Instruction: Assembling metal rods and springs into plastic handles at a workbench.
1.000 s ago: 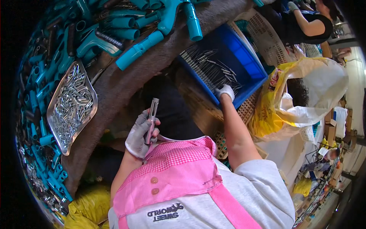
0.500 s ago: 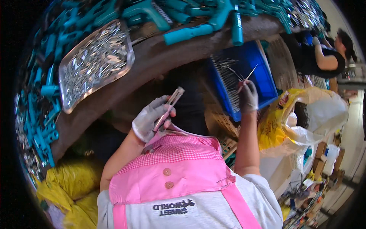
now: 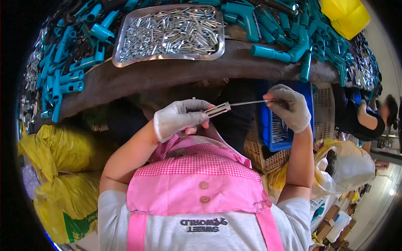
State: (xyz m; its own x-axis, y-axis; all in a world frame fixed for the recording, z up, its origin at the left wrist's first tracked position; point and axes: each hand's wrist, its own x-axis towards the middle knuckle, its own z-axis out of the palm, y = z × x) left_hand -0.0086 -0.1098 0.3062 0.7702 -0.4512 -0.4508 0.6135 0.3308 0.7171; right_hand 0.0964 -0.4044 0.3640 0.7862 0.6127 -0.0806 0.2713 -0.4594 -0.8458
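From up here I see my left hand (image 3: 178,119), in a grey work glove, closed around a short flat metal sleeve (image 3: 217,110) whose open end sticks out past my fingertips toward my right. My right hand (image 3: 291,106), gloved the same, pinches the far end of a thin straight steel rod (image 3: 247,103) between thumb and forefinger. The rod's long axis runs almost level from one hand to the other, nearly in line with the sleeve, and its near tip sits at the sleeve's mouth; I cannot tell whether it is already inside. Both hands hover in front of my pink checked apron bib (image 3: 197,180), close to my chest. Just beyond and below my right fingers lies the blue plastic bin of more rods (image 3: 272,134); well above both hands is the shiny metal tray of small steel parts (image 3: 167,33).
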